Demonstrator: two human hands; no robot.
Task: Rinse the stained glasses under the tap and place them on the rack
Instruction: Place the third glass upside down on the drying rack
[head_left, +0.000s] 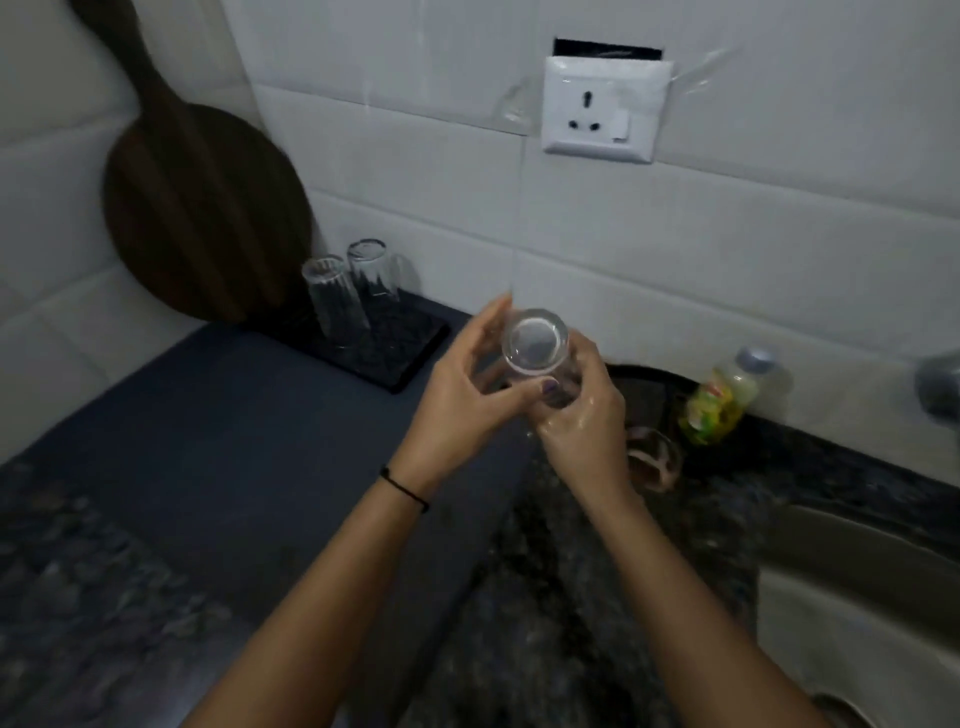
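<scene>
I saw both hands, left and right, gripping one clear glass between curled fingers, upside down, base toward me.

Clear glass held upside down at frame centre, two clear glasses inverted on black rack upper left, stained glass upright right of centre
</scene>
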